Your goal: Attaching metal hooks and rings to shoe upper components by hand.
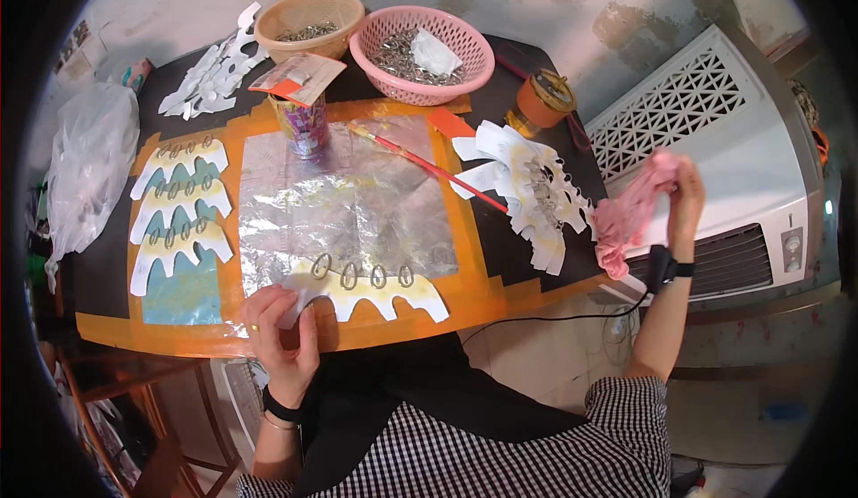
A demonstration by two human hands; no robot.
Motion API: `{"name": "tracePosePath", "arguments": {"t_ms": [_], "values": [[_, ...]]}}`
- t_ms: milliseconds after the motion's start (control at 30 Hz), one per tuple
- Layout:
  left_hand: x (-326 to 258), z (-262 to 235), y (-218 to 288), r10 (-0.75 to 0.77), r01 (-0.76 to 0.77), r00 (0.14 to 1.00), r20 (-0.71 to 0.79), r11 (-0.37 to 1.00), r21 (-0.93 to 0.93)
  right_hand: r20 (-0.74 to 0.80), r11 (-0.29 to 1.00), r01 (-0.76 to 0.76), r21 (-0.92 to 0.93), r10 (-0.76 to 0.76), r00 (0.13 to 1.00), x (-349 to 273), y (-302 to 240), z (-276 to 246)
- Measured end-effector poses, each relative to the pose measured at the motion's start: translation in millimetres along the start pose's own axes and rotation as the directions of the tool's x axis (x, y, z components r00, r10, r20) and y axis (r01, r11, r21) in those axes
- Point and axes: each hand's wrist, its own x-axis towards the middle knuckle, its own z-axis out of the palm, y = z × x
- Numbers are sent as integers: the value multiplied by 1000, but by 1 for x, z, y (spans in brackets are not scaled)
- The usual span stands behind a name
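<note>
The scalloped paper card (371,291) lies at the near edge of the desk (107,328), partly on the foil sheet (344,199), four metal rings (362,275) set in a row along it; the left hand (281,333) pinches its left end, grip clenched on the paper; the right hand (684,199) is raised well off to the right, above a white grille-fronted appliance (715,132), grasping a pink cloth (630,217) – the cloth hangs crumpled from the fingers; three more ringed cards (179,203) lie in a column at the left; a loose pile of such cards (527,190) sits at the right, a red stick (429,166) beside it; at the far edge stand a pink basket (424,51) and a tan bowl (308,20) – both hold metal pieces.
</note>
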Motion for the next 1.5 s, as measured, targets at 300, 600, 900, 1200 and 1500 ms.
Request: {"name": "tracePosePath", "arguments": {"t_ms": [300,600,900,1200,1500], "values": [[6,-1,0,12,-13,1000,19,1000,18,223,696,266,-667,-154,963,-96,90,5],[10,2,0,11,-11,999,47,1000,1,131,881,-49,-471,125,983,-112,59,59],[14,1,-1,-50,51,999,16,998,-48,379,303,386,-871,-84,922,-107,88,4],[41,-24,-12,-233,178,948,215,952,248,318,137,336,-932,-133,939,-111,19,16],[32,-34,-6,-236,221,944,230,971,91,431,889,259,379,-417,800,-208,-33,232]]}}
